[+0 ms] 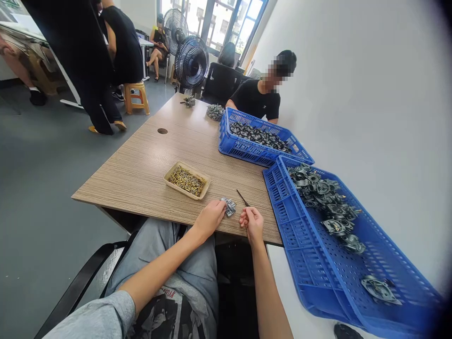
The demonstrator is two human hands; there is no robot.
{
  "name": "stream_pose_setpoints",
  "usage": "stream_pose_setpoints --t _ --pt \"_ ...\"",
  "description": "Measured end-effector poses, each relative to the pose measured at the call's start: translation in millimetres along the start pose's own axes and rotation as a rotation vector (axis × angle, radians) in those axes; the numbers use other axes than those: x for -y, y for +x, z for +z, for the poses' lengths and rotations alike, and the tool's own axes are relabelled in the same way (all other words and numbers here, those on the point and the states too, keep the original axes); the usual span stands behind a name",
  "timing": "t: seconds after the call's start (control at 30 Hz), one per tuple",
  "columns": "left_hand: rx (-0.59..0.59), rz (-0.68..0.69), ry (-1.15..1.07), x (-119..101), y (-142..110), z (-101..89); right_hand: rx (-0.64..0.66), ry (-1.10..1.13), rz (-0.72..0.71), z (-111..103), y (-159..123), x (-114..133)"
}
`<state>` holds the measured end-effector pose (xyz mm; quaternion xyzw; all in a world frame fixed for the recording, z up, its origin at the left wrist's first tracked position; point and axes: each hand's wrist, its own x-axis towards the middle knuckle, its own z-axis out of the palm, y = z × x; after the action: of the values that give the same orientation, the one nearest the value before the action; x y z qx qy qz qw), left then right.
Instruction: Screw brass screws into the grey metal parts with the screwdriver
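My left hand (212, 218) grips a small silvery carburetor body (229, 206) near the front edge of the table. To its right, my right hand (252, 221) is closed around a thin dark screwdriver (242, 197), whose shaft points up and to the left, apart from the carburetor body. Just beyond my left hand sits a shallow tan tray (169, 184) filled with small brass-coloured and silvery parts, too small to tell exactly.
At my right, a blue crate (300, 263) holds carburetor bodies (323, 188). Behind it another blue crate (243, 149) is full of dark metal parts. A person (263, 96) sits across the wood-grain table (137, 165). Fans (191, 62) and other people are further back.
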<state>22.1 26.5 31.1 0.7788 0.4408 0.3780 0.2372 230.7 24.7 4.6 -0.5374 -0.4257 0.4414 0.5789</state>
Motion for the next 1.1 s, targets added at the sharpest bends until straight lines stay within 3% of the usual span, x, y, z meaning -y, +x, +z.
stream_pose_setpoints --t 0.33,0.77,0.97,1.1 --pt "0.029 0.011 -0.026 -1 8 3.2 0.007 -0.005 -0.006 1 -1 2" --pt "0.108 0.202 0.054 12 18 -1.0 0.089 -0.064 -0.024 2 -1 3" --pt "0.054 0.214 0.189 6 19 -4.7 0.135 -0.107 -0.041 2 -3 5" --pt "0.046 0.241 0.153 7 17 -2.5 0.16 -0.134 -0.049 4 -4 6"
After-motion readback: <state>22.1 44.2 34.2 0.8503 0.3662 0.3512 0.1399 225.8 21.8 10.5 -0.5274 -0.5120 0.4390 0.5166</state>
